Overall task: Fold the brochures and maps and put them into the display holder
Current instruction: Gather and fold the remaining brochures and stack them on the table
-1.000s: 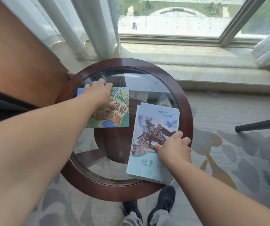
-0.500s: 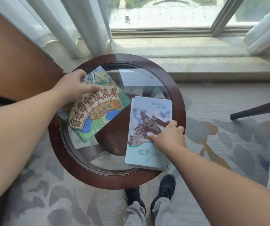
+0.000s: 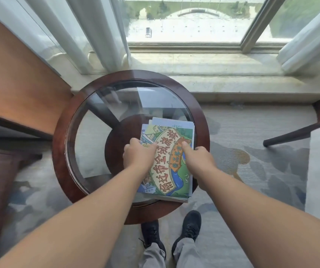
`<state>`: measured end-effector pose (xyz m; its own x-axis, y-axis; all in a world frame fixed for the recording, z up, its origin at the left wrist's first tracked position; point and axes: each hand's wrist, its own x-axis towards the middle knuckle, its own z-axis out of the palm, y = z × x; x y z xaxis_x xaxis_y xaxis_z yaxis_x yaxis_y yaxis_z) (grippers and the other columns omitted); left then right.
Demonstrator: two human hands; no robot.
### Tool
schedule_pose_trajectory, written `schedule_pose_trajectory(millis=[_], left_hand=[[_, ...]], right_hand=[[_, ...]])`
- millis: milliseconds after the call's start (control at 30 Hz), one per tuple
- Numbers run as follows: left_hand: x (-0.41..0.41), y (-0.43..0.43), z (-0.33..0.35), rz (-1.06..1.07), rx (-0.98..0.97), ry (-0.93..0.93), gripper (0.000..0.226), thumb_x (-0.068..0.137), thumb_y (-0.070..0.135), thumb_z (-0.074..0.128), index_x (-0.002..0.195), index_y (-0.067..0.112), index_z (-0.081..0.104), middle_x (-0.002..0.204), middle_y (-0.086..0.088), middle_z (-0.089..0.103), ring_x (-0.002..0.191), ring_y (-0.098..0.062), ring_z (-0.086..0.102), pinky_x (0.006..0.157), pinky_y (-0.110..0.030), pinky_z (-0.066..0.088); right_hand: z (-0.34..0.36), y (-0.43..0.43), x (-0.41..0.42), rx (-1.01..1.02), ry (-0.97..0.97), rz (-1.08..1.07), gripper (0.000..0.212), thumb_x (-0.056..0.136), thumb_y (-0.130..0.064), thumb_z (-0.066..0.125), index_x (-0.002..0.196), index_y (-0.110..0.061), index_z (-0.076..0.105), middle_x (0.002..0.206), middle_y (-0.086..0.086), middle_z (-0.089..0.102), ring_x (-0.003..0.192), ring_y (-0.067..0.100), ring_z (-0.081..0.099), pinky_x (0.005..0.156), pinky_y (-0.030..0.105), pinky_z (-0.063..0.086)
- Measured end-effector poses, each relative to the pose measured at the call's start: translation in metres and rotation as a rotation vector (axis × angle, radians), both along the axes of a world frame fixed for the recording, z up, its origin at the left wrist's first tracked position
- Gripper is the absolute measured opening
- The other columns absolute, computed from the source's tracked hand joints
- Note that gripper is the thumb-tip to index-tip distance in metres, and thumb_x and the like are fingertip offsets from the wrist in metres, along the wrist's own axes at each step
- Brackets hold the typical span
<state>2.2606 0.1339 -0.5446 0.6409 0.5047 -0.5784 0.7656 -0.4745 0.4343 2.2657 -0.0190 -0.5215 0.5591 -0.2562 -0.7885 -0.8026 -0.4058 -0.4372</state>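
A colourful cartoon map [image 3: 168, 167] lies on top of a pale blue brochure [image 3: 172, 122] on the right half of the round glass table [image 3: 62, 151]. Only the brochure's far edge and right margin show from under the map. My left hand [image 3: 138, 156] grips the map's left edge with curled fingers. My right hand [image 3: 196, 158] holds the map's right edge, with its thumb pressed on the printed face and its fingers curled over the side.
The table's dark wooden rim nearly touches a wooden panel [image 3: 19, 74] on the left and the window sill [image 3: 213, 82] behind. White curtains [image 3: 97, 35] hang at the back left. A chair leg [image 3: 290, 134] crosses the carpet on the right. My black shoes [image 3: 174, 233] stand below the table.
My left hand carried the map from the table's left side over to the right and laid it on the blue brochure. My right hand now holds the map's right edge.
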Motion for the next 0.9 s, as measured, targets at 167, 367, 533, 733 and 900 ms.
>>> schedule_pose_trajectory(millis=[167, 367, 533, 733, 900], left_hand=[[-0.003, -0.005, 0.0, -0.112, 0.034, 0.077, 0.053, 0.081, 0.062, 0.061, 0.108, 0.02, 0.043, 0.114, -0.005, 0.056, 0.102, -0.029, 0.059, 0.087, -0.045, 0.053], [0.009, -0.011, 0.003, 0.058, -0.106, 0.173, 0.065, 0.077, 0.057, 0.073, 0.115, 0.01, 0.05, 0.113, -0.007, 0.065, 0.099, -0.03, 0.066, 0.087, -0.045, 0.056], [0.007, -0.012, 0.002, 0.186, -0.284, 0.132, 0.054, 0.073, 0.047, 0.077, 0.113, 0.013, 0.061, 0.117, -0.006, 0.058, 0.099, -0.029, 0.065, 0.086, -0.045, 0.057], [0.007, -0.015, 0.007, 0.176, -0.275, 0.099, 0.057, 0.075, 0.043, 0.077, 0.116, 0.014, 0.049, 0.105, -0.004, 0.068, 0.082, -0.023, 0.071, 0.077, -0.042, 0.06], [0.004, -0.02, 0.008, 0.162, -0.194, 0.119, 0.059, 0.075, 0.046, 0.076, 0.112, 0.014, 0.044, 0.113, -0.002, 0.051, 0.09, -0.025, 0.066, 0.08, -0.041, 0.058]], right_hand=[[-0.007, 0.001, 0.005, -0.014, 0.021, 0.04, 0.044, 0.09, -0.038, 0.059, 0.124, -0.011, 0.052, 0.126, 0.013, 0.057, 0.102, 0.03, 0.064, 0.092, 0.047, 0.052], [-0.014, 0.003, 0.009, -0.143, 0.004, 0.08, 0.046, 0.09, -0.033, 0.065, 0.124, -0.011, 0.044, 0.126, 0.012, 0.054, 0.105, 0.032, 0.061, 0.091, 0.047, 0.051], [-0.02, 0.003, 0.008, -0.132, -0.005, 0.067, 0.044, 0.089, -0.034, 0.067, 0.12, -0.013, 0.043, 0.123, 0.012, 0.056, 0.103, 0.032, 0.062, 0.09, 0.048, 0.053], [-0.017, 0.0, 0.01, -0.074, 0.011, 0.007, 0.043, 0.088, -0.03, 0.068, 0.121, -0.012, 0.045, 0.122, 0.012, 0.058, 0.103, 0.032, 0.063, 0.09, 0.048, 0.053], [-0.018, -0.001, 0.011, -0.072, 0.009, 0.002, 0.041, 0.087, -0.029, 0.068, 0.118, -0.013, 0.046, 0.119, 0.011, 0.059, 0.098, 0.029, 0.064, 0.087, 0.046, 0.055]])
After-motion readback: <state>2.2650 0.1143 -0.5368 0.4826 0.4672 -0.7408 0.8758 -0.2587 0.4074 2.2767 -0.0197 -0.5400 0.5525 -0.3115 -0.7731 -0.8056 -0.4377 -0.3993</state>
